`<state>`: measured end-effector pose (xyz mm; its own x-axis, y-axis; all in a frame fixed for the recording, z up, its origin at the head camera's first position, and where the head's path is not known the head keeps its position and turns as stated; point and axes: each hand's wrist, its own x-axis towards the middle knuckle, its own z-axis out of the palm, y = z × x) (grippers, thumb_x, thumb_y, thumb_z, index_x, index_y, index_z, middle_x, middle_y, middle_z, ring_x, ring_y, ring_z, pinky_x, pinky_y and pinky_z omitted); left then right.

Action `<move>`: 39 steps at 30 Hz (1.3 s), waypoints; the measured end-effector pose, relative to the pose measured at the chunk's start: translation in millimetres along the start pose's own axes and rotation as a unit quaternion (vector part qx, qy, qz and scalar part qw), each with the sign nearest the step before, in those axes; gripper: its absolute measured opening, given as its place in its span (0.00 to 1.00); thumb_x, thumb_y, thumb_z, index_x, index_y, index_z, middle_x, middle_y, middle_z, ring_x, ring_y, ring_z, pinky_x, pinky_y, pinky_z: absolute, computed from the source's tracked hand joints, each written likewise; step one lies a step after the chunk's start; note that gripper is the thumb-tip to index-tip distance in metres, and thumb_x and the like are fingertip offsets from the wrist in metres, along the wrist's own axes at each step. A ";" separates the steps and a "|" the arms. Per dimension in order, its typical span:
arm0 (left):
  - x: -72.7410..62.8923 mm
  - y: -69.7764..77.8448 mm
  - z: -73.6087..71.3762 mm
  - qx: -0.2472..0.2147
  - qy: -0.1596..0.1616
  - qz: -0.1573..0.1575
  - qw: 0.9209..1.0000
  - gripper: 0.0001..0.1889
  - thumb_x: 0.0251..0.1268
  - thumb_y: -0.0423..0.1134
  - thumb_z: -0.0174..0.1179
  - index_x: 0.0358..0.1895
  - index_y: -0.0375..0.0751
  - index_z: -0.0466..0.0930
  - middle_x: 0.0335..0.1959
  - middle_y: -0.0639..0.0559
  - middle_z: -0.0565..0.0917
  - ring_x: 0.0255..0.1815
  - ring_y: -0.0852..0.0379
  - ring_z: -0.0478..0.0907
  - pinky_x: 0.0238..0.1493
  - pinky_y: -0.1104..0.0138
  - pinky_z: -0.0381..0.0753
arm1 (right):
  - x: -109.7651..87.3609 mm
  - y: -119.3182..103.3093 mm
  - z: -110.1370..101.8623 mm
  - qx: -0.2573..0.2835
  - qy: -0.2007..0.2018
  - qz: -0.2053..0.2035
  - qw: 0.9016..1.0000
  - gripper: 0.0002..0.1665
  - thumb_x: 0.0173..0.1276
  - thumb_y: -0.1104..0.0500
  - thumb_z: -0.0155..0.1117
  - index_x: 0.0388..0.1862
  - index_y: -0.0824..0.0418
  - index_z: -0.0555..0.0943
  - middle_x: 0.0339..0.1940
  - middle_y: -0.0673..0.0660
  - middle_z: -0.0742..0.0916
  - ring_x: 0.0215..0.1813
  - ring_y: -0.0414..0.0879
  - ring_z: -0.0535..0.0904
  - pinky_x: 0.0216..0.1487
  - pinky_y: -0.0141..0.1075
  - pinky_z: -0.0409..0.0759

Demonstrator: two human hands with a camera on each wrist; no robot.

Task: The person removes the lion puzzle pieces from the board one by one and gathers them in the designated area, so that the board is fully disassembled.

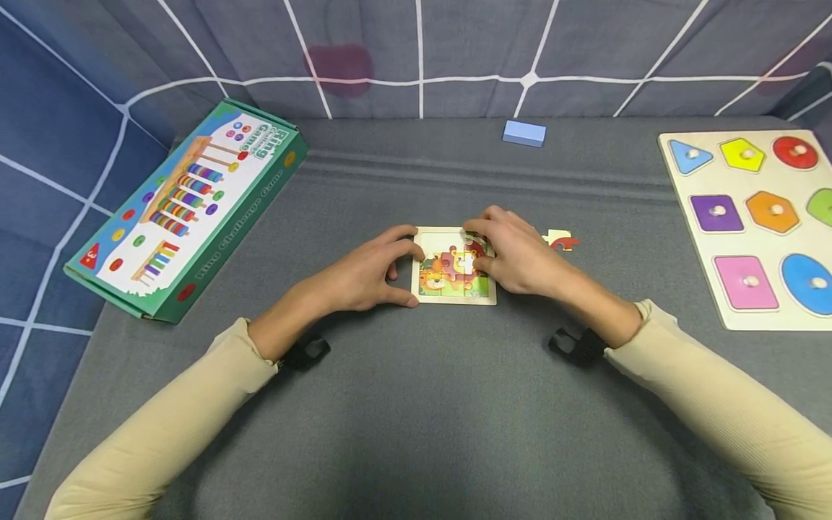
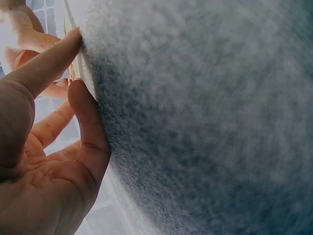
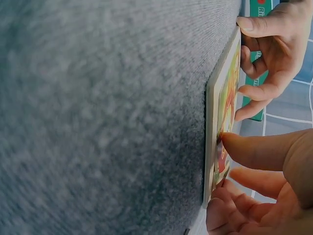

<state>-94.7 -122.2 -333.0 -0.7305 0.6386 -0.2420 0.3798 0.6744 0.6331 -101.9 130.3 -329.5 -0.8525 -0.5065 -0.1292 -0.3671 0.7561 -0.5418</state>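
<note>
A small wooden jigsaw puzzle board (image 1: pixel 455 300) with a pale frame lies flat on the grey table, its cartoon animal picture partly filled in and its upper left bare. My left hand (image 1: pixel 372 273) holds the frame's left side, thumb at the lower corner and fingers along the edge above. At the right side, my right hand (image 1: pixel 525 254) has its thumb and fingertips on a red jigsaw puzzle piece (image 1: pixel 477 248) in the board; the fingers hide part of it. In the right wrist view the thumb (image 3: pixel 244 149) presses down onto the picture. Loose jigsaw pieces (image 1: pixel 564 241) lie just beyond the right hand.
A green Ring Challenge Game box (image 1: pixel 188 209) lies at the left. On the right is a peg puzzle board (image 1: pixel 698 289) with coloured knobbed shapes. A blue block (image 1: pixel 523 133) sits at the back, before the grid-patterned cloth (image 1: pixel 468 58).
</note>
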 end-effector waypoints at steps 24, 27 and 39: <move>0.1 0.5 -0.3 0.000 0.003 -0.001 1.000 0.30 0.54 0.42 0.76 0.59 0.42 0.75 0.76 0.44 0.56 0.36 0.56 0.71 0.41 0.62 0.72 | 5.0 1.2 -4.7 -0.039 -0.004 -0.039 0.998 0.23 0.65 0.68 0.68 0.59 0.68 0.79 0.49 0.62 0.77 0.45 0.54 0.69 0.48 0.47 0.68; 0.2 0.7 -0.4 0.001 0.002 -0.001 1.000 0.30 0.54 0.42 0.76 0.59 0.42 0.75 0.76 0.44 0.56 0.36 0.56 0.71 0.41 0.62 0.72 | 5.9 1.8 -6.0 -0.047 -0.012 -0.049 0.998 0.22 0.66 0.71 0.64 0.59 0.68 0.80 0.48 0.62 0.77 0.45 0.54 0.70 0.47 0.46 0.68; 0.1 -0.6 -0.5 -0.002 0.000 0.000 1.000 0.30 0.54 0.43 0.76 0.59 0.43 0.75 0.75 0.45 0.57 0.37 0.56 0.72 0.41 0.62 0.72 | 3.1 10.3 -7.8 -0.038 0.000 -0.125 0.991 0.26 0.68 0.75 0.56 0.64 0.65 0.77 0.44 0.61 0.78 0.41 0.53 0.71 0.43 0.44 0.70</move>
<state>-95.3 -122.7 -333.0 -0.7307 0.6388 -0.2410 0.3783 0.6726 0.6360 -111.2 139.8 -329.0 -0.7311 -0.6823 0.0018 -0.5943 0.6356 -0.4928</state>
